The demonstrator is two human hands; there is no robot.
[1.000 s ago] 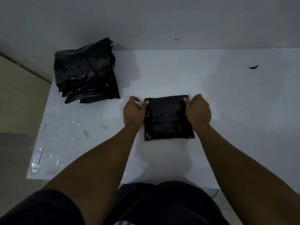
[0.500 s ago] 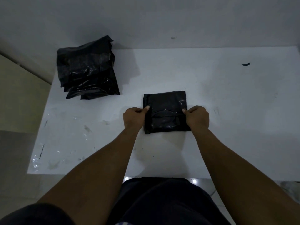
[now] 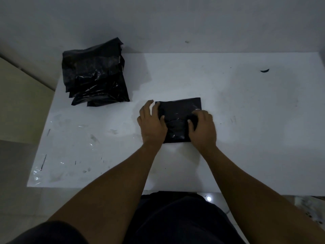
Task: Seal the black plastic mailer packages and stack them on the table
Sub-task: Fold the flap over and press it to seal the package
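While the left hand (image 3: 152,124) lies flat with fingers spread on the black mailer (image 3: 177,117) at mid-table (image 3: 246,138), the right hand (image 3: 202,127) bears down with bent fingers; whether it pinches or presses is unclear. Sealing looks to be in hand, and next comes a lift to the stack of mailers (image 3: 95,76) at the far left.

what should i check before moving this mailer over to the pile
1. Flap folded down on the mailer: ok, a crease runs across it.
2. Seal stuck along its whole width: cannot tell, hands cover parts.
3. Left hand and right hand on the mailer: ok, one at each side.
4. Grip for lifting: cannot tell, the mailer lies flat on the table.
5. Stack ready: ok, at the table's far left corner, apart from the mailer.
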